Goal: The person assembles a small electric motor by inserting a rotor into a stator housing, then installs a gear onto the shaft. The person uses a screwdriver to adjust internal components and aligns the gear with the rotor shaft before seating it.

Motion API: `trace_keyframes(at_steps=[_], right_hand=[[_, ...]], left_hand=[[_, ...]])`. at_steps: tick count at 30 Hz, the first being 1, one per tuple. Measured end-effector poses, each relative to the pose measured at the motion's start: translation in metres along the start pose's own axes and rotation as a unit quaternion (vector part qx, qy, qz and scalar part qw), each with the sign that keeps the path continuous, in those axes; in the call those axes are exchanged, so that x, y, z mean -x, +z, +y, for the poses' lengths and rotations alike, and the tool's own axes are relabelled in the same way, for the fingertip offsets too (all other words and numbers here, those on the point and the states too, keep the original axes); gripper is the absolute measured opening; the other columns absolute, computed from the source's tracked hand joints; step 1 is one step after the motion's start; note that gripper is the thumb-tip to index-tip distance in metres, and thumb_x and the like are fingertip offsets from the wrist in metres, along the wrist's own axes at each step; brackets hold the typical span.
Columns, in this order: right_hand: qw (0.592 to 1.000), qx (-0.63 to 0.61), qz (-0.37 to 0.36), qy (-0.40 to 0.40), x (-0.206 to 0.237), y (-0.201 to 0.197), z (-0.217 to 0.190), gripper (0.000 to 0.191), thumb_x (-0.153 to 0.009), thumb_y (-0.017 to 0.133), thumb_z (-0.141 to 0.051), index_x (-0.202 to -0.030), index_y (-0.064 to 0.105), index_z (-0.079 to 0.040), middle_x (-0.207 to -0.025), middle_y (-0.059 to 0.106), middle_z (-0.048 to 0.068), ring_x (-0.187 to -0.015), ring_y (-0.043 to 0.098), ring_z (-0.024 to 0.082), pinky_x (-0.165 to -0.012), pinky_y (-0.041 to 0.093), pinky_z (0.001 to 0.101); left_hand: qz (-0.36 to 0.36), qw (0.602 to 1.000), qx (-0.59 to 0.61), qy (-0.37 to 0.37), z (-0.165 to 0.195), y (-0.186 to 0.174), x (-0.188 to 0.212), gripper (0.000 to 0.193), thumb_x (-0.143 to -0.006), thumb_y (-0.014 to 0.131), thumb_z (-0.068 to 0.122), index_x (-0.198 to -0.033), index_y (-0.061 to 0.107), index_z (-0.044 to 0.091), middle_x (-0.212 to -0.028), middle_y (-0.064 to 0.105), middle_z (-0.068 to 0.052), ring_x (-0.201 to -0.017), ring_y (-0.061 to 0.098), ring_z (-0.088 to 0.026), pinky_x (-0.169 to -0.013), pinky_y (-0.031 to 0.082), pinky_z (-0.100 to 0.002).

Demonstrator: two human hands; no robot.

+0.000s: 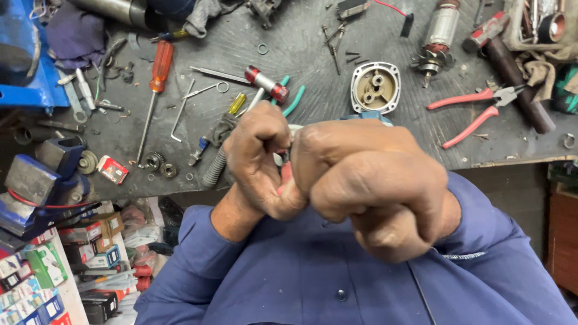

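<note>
My left hand (259,159) and my right hand (367,180) are clenched together close in front of my chest, above the bench edge. Between them they grip a small thing (285,174) that the fingers mostly hide; only a strip of red and a bit of dark metal show in the gap. A blue and white part (368,116) peeks out just behind my right knuckles. My blue sleeves and shirt (337,271) fill the bottom of the view.
The dark workbench (301,42) carries a round metal housing cover (375,87), pink-handled pliers (475,108), a motor armature (441,33), a red-handled screwdriver (160,66) and several loose screws and rings. A blue vise (42,180) stands at the left, above stacked boxes (48,271).
</note>
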State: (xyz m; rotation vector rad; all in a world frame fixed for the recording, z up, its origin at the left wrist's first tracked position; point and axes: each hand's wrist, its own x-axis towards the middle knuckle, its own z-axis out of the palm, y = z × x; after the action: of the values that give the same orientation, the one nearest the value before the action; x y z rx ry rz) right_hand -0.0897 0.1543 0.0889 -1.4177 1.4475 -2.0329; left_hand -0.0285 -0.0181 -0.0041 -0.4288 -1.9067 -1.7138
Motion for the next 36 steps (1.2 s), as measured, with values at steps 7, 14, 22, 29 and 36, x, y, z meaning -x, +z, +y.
trace_keyframes(at_steps=[7,14,22,29,36], right_hand=[[0.973,-0.134,0.137,0.132,-0.019,0.011,-0.004,0.045,-0.105,0.061,-0.037,-0.080,0.055,-0.001,-0.085,0.053,0.011,-0.067,0.054,0.019,-0.061,0.050,0.0321],[0.944,-0.238,0.068,0.217,-0.016,-0.010,0.006,0.049,-0.089,0.057,-0.039,-0.058,0.043,-0.004,-0.054,0.046,0.008,-0.047,0.042,0.020,-0.050,0.034,0.0403],[0.964,-0.096,0.071,0.238,-0.013,-0.004,-0.006,0.059,-0.091,0.047,-0.052,-0.057,0.031,-0.007,-0.052,0.036,0.009,-0.050,0.035,0.021,-0.052,0.027,0.0397],[0.954,-0.119,0.096,0.259,-0.017,0.011,-0.007,0.058,-0.098,0.052,-0.053,-0.068,0.038,-0.004,-0.060,0.038,0.008,-0.055,0.036,0.019,-0.057,0.030,0.0362],[0.944,-0.129,0.201,0.229,-0.020,0.023,-0.023,0.038,-0.092,0.064,-0.021,-0.071,0.037,-0.005,-0.058,0.047,0.010,-0.051,0.041,0.017,-0.054,0.042,0.0380]], left_hand=[[-0.006,1.000,-0.015,-0.001,0.003,-0.009,-0.005,0.035,-0.078,0.072,0.022,-0.096,0.049,0.003,-0.078,0.046,-0.005,-0.062,0.041,-0.014,-0.057,0.032,-0.030],[-0.018,1.000,-0.015,-0.004,0.005,-0.017,-0.010,0.037,-0.078,0.075,0.022,-0.098,0.050,0.004,-0.079,0.049,-0.005,-0.061,0.043,-0.014,-0.056,0.034,-0.029],[-0.019,0.999,-0.026,-0.001,0.003,-0.015,-0.007,0.034,-0.078,0.073,0.021,-0.095,0.048,0.004,-0.077,0.047,-0.005,-0.060,0.042,-0.015,-0.055,0.034,-0.029],[-0.011,1.000,-0.009,0.008,0.000,-0.013,-0.005,0.029,-0.079,0.070,0.016,-0.091,0.046,0.005,-0.074,0.040,-0.004,-0.058,0.039,-0.016,-0.053,0.031,-0.031],[-0.035,0.999,0.001,0.030,0.000,-0.016,-0.005,0.029,-0.081,0.074,0.016,-0.091,0.049,0.003,-0.072,0.042,-0.004,-0.058,0.044,-0.017,-0.052,0.035,-0.031]])
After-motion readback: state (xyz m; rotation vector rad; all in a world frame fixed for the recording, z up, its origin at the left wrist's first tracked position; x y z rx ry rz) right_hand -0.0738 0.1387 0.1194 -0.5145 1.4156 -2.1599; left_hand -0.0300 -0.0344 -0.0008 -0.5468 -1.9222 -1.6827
